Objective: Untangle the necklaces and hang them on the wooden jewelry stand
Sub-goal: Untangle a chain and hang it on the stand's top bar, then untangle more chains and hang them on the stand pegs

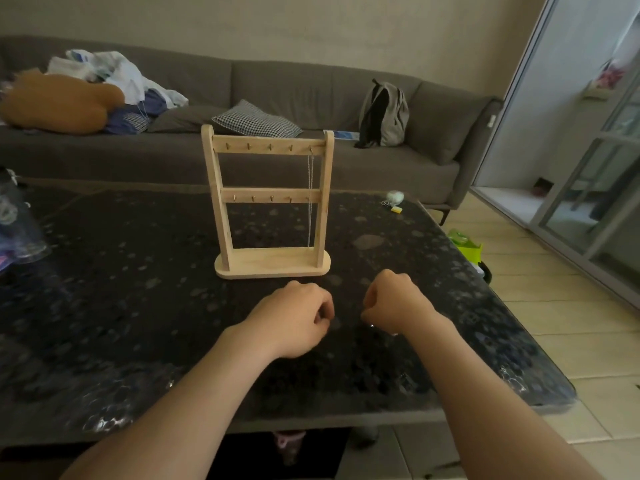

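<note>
Both forearms reach in from the bottom edge over the dark speckled table (138, 271). Left hand (294, 318) hovers just in front of the wooden jewelry stand (273, 263), knuckles up, fingers curled in tight, thumb tip against the forefinger. Right hand (393, 303) sits beside it with a small gap between, also curled into a loose fist with the fingers tucked under. A tiny glint (372, 326) shows at the table just below the right hand. It is too small to say whether it is a chain, and I cannot tell if either hand pinches anything.

Stand is upright mid-table with two peg rails. One thin silver necklace (310, 202) hangs from the rightmost peg of the top rail, dropping straight down past the lower rail almost to the base. The other pegs look bare.

Far right corner of the table: a pale round object (394, 197) and a small yellow piece (397, 209). Behind is a grey sofa (311, 88) with a checked cushion (256, 121), a grey backpack (382, 114) and a pile of clothes (114, 77) at the left.
</note>
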A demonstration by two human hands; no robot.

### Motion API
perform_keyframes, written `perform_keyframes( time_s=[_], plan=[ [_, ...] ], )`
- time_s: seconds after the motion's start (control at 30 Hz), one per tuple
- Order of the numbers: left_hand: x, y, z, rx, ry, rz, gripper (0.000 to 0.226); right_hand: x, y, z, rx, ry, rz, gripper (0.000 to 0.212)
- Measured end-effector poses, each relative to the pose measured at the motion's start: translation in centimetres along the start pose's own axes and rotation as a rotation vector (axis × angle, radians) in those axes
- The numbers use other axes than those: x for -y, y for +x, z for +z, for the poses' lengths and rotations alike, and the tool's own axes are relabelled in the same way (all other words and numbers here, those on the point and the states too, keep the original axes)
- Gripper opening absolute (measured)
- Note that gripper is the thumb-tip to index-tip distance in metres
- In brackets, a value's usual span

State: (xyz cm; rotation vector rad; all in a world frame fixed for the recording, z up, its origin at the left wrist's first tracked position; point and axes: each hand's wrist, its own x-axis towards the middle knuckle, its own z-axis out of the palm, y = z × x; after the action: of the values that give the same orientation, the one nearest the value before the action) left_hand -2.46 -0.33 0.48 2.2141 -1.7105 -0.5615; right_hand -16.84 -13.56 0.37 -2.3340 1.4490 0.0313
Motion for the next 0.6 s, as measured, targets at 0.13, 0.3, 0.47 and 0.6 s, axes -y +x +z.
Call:
perform_keyframes(
  time_s=[0.13,0.3,0.47,0.6],
  plan=[
    [0.1,0.4,0.3,0.075,0.007,0.016,0.021,0.6,-0.4,0.2,0.084,-0.032,0.012,0.030],
    [0.1,0.9,0.2,0.135,0.050,0.010,0.023,1.2,-0.2,0.7,0.078,-0.068,0.035,0.024],
    [0.5,1.3,-0.3,0.160,0.073,0.001,0.025,1.8,0.1,0.3,0.072,-0.092,0.044,0.028],
    [0.9,1.5,-0.5,0.130,0.066,-0.003,0.022,2.5,0.6,0.7,0.077,-0.102,0.021,0.034]
  ],
)
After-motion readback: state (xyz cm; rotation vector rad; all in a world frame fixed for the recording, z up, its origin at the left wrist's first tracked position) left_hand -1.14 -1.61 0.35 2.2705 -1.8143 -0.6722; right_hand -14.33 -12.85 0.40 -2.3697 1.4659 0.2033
